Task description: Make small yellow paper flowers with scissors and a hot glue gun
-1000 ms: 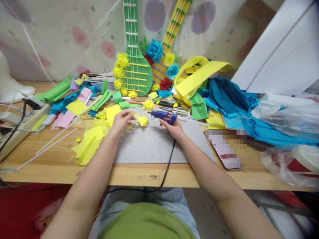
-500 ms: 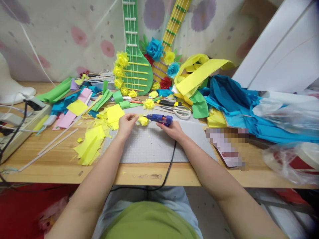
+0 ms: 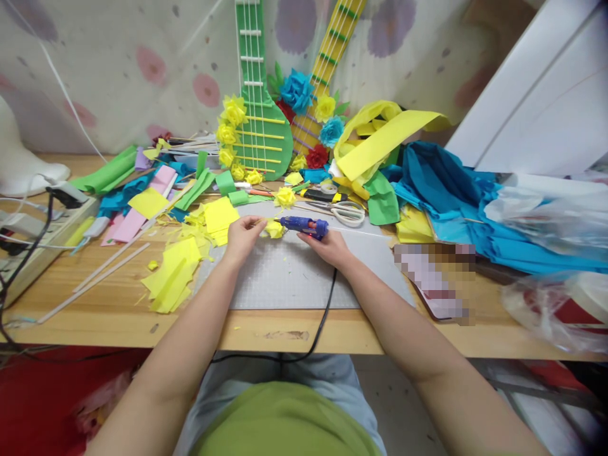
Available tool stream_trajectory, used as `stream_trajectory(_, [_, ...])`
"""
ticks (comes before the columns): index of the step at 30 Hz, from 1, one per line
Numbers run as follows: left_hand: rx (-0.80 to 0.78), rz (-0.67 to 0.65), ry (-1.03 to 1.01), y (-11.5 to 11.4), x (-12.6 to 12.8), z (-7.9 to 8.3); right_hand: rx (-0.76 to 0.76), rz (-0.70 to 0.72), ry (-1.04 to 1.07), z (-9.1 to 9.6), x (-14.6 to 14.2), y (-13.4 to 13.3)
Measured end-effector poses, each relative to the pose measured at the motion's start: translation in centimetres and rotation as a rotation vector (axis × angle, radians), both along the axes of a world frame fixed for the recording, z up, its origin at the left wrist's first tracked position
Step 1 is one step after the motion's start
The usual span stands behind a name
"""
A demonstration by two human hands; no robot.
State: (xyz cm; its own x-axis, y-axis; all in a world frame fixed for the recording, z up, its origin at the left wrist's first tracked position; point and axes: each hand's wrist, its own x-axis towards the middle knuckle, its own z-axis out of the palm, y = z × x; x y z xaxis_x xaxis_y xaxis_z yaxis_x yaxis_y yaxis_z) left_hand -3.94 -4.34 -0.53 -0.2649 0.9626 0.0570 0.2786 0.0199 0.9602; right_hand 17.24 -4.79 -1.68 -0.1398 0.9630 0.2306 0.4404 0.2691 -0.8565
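My right hand (image 3: 329, 246) is closed around a blue hot glue gun (image 3: 304, 224), whose nozzle points left and whose black cord hangs down over the table edge. My left hand (image 3: 246, 237) pinches a small yellow paper flower (image 3: 274, 229) at its left side. The glue gun's tip is right at this flower; whether they touch I cannot tell. Both hands are over a grey cutting mat (image 3: 285, 285). Just beyond them lies another yellow paper flower (image 3: 285, 197).
Behind the mat are scissors (image 3: 350, 214) and a black-yellow cutter (image 3: 323, 196). A green paper lute (image 3: 268, 136) with yellow flowers leans at the back. Yellow paper pieces (image 3: 175, 272) lie left, blue crepe paper (image 3: 441, 183) right. A power strip (image 3: 57, 234) stands at far left.
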Motion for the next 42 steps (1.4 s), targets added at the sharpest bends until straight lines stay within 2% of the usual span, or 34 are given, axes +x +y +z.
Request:
stream_trajectory(15, [0.06, -0.034, 0.041, -0.6, 0.2, 0.1, -0.001, -0.019, -0.008, -0.4, 0.1, 0.2])
stream_trajectory(20, [0.039, -0.036, -0.049, -0.8, 0.1, 0.5, -0.022, -0.049, 0.022, -0.4, 0.2, 0.3])
stream_trajectory(26, [0.153, -0.054, -0.219, -0.6, -0.1, 0.6, -0.042, -0.083, 0.007, -0.2, 0.3, 0.4])
stream_trajectory(32, [0.066, -0.091, -0.285, 0.2, -0.9, 1.7, -0.036, -0.109, 0.048, -0.3, 0.4, 0.6])
stream_trajectory(34, [0.037, -0.13, -0.298, 0.6, -1.4, 2.2, -0.026, -0.122, 0.064, -0.3, 0.4, 0.7])
stream_trajectory(38, [-0.093, -0.331, -0.321, 1.5, -2.4, 3.5, -0.046, -0.166, 0.092, 0.1, 0.5, 0.8])
stream_trajectory(42, [-0.168, -0.424, -0.117, 2.5, -2.7, 5.2, -0.073, -0.195, 0.128, 0.7, 0.5, 0.7])
